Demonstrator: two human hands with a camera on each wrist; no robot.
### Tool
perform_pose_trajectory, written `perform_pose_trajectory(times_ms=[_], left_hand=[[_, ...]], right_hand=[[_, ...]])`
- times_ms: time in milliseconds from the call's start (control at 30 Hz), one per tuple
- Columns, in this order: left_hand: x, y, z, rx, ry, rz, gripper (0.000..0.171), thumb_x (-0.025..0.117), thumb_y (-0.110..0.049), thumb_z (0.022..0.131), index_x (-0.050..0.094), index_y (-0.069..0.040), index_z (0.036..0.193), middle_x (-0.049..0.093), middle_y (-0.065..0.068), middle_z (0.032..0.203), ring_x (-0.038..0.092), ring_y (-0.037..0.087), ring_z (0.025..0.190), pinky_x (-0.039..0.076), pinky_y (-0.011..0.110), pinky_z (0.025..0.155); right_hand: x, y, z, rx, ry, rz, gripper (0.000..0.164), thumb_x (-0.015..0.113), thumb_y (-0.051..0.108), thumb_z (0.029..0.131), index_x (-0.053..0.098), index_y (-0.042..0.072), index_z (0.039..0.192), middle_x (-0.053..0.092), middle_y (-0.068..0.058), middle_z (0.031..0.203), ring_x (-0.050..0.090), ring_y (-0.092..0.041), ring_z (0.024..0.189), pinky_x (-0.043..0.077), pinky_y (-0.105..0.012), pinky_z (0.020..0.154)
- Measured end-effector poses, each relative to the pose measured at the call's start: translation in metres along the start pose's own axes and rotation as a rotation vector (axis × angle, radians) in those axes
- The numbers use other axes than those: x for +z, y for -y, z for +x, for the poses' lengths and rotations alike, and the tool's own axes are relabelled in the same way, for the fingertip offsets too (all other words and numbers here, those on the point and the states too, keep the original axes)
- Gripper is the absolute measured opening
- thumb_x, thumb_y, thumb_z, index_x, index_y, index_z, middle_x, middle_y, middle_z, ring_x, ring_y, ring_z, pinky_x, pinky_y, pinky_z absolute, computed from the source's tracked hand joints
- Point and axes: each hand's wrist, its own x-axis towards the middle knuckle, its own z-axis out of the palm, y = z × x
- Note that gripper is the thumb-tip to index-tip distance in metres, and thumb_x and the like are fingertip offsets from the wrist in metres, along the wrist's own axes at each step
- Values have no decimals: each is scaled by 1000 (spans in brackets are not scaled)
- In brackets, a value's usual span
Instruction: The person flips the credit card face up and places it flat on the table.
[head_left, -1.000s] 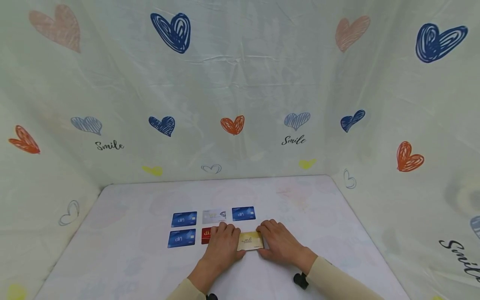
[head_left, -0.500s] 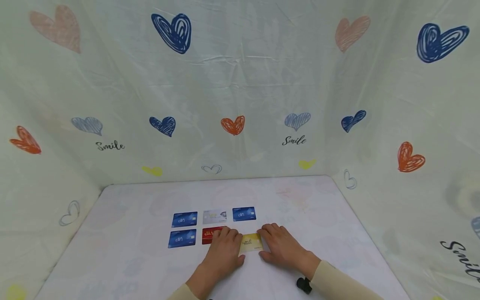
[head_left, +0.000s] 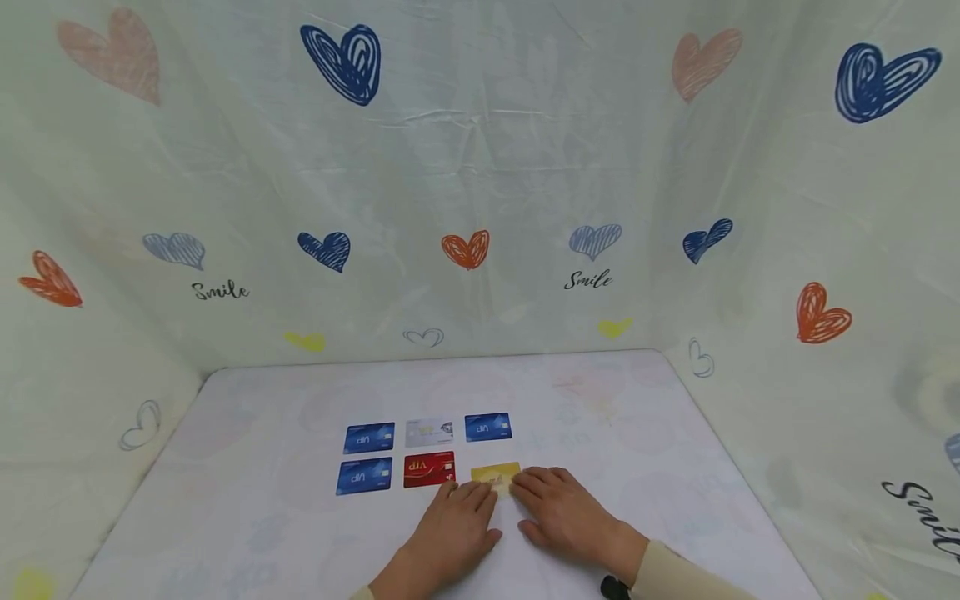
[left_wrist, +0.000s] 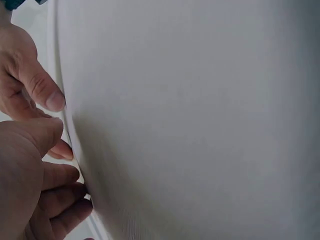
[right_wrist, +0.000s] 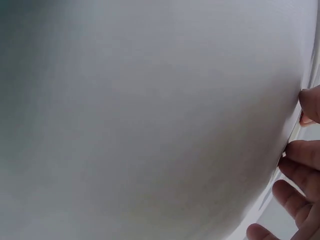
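A gold card [head_left: 493, 472] lies flat on the white table, its near part covered by fingers. My left hand [head_left: 456, 527] touches its near left edge with outstretched fingertips, close to the lower right corner of a red VIP card [head_left: 429, 469]. At the gold card's right edge, my right hand [head_left: 564, 512] rests its fingertips, fingers loosely bent. In the left wrist view both hands press fingertips down on the table surface, the left hand [left_wrist: 30, 180] nearer the camera. The right wrist view catches only fingers [right_wrist: 300, 175] at its right edge; no card shows there.
Blue VIP cards [head_left: 364, 476] lie left of the red card and in the row behind, at left [head_left: 369, 438] and right [head_left: 488, 427]. A silver card [head_left: 429, 432] lies between those rear two. A heart-printed curtain [head_left: 480, 167] surrounds the white table [head_left: 262, 417].
The gold card, raised between both hands earlier, now lies flat on the table. Both hands have slid back toward the near side, uncovering the red card.
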Motion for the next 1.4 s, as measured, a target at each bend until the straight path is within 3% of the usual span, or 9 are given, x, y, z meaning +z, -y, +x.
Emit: perform_pose_trajectory(times_ms=[500,1400], left_hand=[[1,9,14,-49,22,-10,79,64,-64,96,51,-15,157,49,1,164,43,24,154,31,59,125],[4,8,20,-73,29,-41,85,66,-67,93,49,-15,158,46,2,166,40,24,155,28,60,126]], right_hand=[[1,-4,18,106,58,58,57,60,47,105,57,14,152,57,-1,155,52,-24,143,46,-51,114],[2,-10,18,112,103,117,60,57,48,107,51,14,156,52,-2,160,48,-26,148,43,-55,116]])
